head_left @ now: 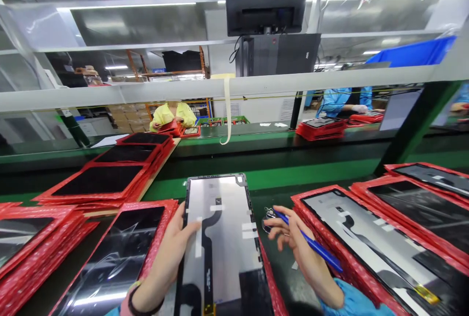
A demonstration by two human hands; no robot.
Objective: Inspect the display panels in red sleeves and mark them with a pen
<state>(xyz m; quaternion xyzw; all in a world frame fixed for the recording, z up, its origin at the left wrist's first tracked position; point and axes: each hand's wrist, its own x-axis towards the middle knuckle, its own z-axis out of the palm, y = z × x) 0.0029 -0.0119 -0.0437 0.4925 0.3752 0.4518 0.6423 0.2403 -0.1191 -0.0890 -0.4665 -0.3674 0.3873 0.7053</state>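
My left hand [179,240] grips the left edge of a tablet screen [229,238], its thumb lying on the back. The screen is tilted up toward me and shows a silvery back with a dark flex cable, white tape pieces and a black patch at the lower right. To its right, my right hand [293,233] holds a blue pen-like tool [322,252] between thumb and fingers, apart from the screen. A small shiny metal wire or ring item [268,217] shows by its fingertips; I cannot make out what it is.
Red bubble-wrap sleeves with a screen [366,238] lie at right, others beyond. At left are more sleeved screens [117,252] and a stack [98,179]. A white rail [183,90] crosses above the green bench. Two co-workers [175,113] sit opposite.
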